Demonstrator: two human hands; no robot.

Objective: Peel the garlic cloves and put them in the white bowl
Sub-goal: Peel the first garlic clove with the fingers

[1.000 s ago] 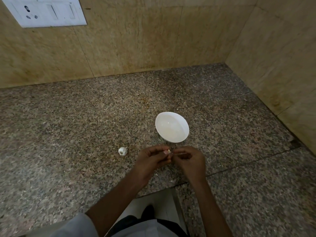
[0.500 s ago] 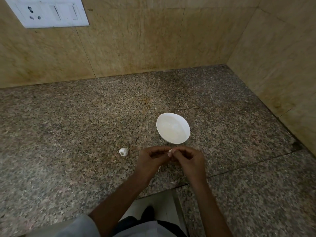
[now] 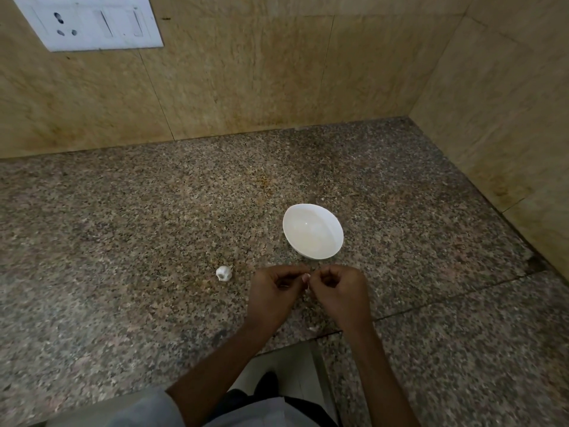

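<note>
A white bowl [image 3: 312, 231] stands on the speckled granite counter [image 3: 154, 235]; its inside looks bare. Just in front of it my left hand [image 3: 274, 291] and my right hand [image 3: 337, 292] meet fingertip to fingertip, curled, both pinching a small pale garlic clove [image 3: 306, 277] that shows only as a sliver between them. A small white garlic bulb [image 3: 223, 273] lies on the counter to the left of my left hand, apart from it.
Tiled walls close the counter at the back and on the right. A white switch plate [image 3: 89, 21] is on the back wall at upper left. A bit of garlic skin [image 3: 312, 329] lies near the counter's front edge [image 3: 295, 342], by my right wrist.
Both hands stay together on the clove in front of the bowl; the fingers have shifted slightly around it. The bowl and the bulb have not moved.
</note>
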